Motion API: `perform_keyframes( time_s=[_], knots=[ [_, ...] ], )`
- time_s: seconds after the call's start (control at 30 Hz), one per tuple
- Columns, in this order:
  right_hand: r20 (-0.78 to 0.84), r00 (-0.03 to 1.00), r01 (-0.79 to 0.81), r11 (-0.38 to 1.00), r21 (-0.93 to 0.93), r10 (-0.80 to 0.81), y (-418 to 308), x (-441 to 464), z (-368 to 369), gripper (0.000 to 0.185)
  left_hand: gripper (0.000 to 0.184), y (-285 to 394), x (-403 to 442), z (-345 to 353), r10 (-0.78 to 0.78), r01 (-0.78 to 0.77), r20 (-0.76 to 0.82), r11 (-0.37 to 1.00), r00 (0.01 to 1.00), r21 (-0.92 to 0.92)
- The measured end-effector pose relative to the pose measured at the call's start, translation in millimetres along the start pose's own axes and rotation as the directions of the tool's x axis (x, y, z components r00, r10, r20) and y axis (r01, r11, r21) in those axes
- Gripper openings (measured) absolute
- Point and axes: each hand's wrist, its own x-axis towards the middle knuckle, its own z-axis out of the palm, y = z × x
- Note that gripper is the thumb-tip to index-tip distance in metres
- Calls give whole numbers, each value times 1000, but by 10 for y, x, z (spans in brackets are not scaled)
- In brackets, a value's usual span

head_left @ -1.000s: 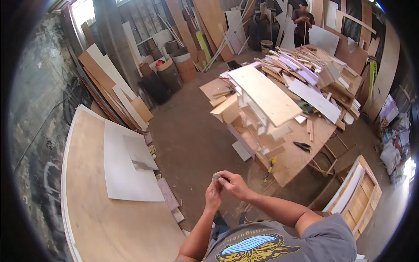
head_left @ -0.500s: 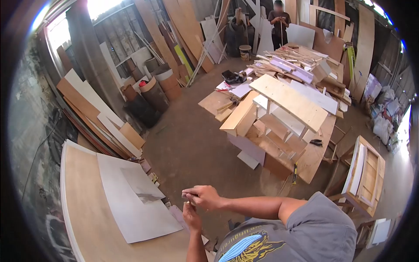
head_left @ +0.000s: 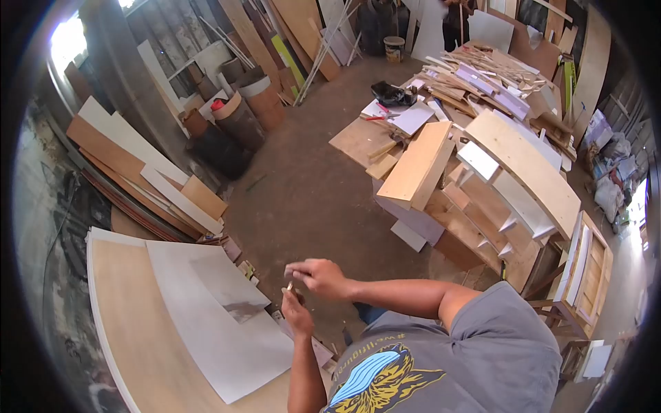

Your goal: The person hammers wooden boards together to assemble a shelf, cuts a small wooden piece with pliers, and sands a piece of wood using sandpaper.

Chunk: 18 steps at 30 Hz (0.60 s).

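Note:
My left hand (head_left: 297, 315) is closed, fingers up, around a small pale stick-like piece (head_left: 290, 286) whose tip pokes out above the thumb; its exact kind is too small to make out. Just above it, my right hand (head_left: 323, 277) is closed with fingers pinched together, pointing left. Something small and greyish may sit at those fingertips, but I cannot tell what. The two hands are close together, with a slight gap between them. Below and left of them lies a large white sheet (head_left: 206, 323) on a stack of pale boards (head_left: 124, 296).
A work table (head_left: 351, 141) at the right holds a wooden shelf unit (head_left: 523, 172), a box-like wooden piece (head_left: 413, 165) and heaped offcuts (head_left: 475, 89). Boards (head_left: 131, 151) lean at the left near dark bins (head_left: 220, 151). Another person (head_left: 456, 24) stands behind the table.
The view has tilted down and shifted. My right hand has lifted slightly away from my left, showing more of the small pale piece. The other person's head has left the view.

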Motion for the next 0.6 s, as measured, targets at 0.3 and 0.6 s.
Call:
perform_keyframes(
  time_s=[0.3, 0.6],
  knots=[
    [-178, 978, -94, 991, 99, 110, 329, 1299, -395, 29, 55, -96, 1643, 454, 69, -65, 190, 997, 979, -29],
    [-315, 928, -162, 976, 144, 201, 752, 2207, -647, 31, 57, -156, 2904, 885, 3, 41, 392, 994, 920, -102]
  ],
)
